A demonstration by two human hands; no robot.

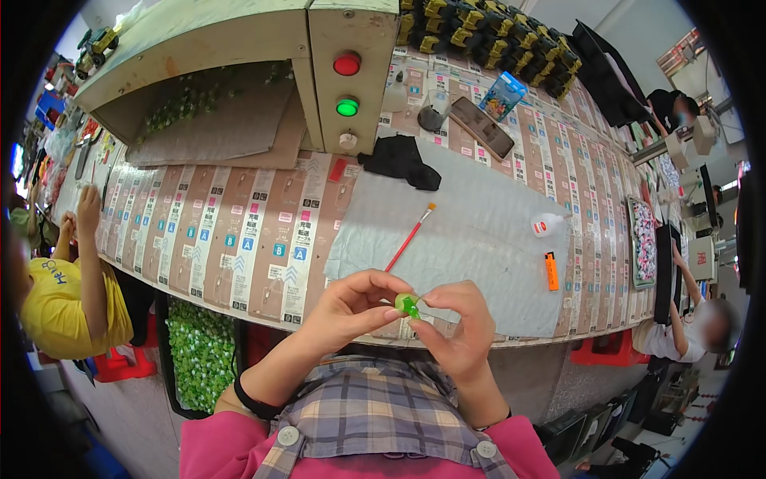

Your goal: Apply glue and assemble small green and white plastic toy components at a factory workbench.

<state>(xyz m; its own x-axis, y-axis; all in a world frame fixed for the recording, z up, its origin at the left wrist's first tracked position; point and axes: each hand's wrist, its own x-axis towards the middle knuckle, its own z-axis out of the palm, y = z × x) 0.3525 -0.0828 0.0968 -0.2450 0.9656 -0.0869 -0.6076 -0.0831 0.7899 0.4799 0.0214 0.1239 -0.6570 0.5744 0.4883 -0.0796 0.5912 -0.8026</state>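
Note:
Between my two hands, just over the table's near edge, is a small bright green plastic piece (408,306) with a paler green side. My left hand (359,307) pinches it with thumb and fingertips from the left. From the right, my right hand (461,326) pinches at it with thumb and forefinger. The piece is too small and covered by fingers to tell its exact kind. Beyond my hands, a red-handled paintbrush (408,239) lies on a grey sheet (471,215). A small white bottle (549,224) and an orange stick-shaped item (551,271) lie on the sheet's right.
A metal machine (351,80) with red and green buttons stands at the back left. Near it lie a black cloth (403,160), a phone (481,128) and a cup (434,110). A crate of green pieces (199,359) stands below left. A co-worker in yellow (72,307) sits left.

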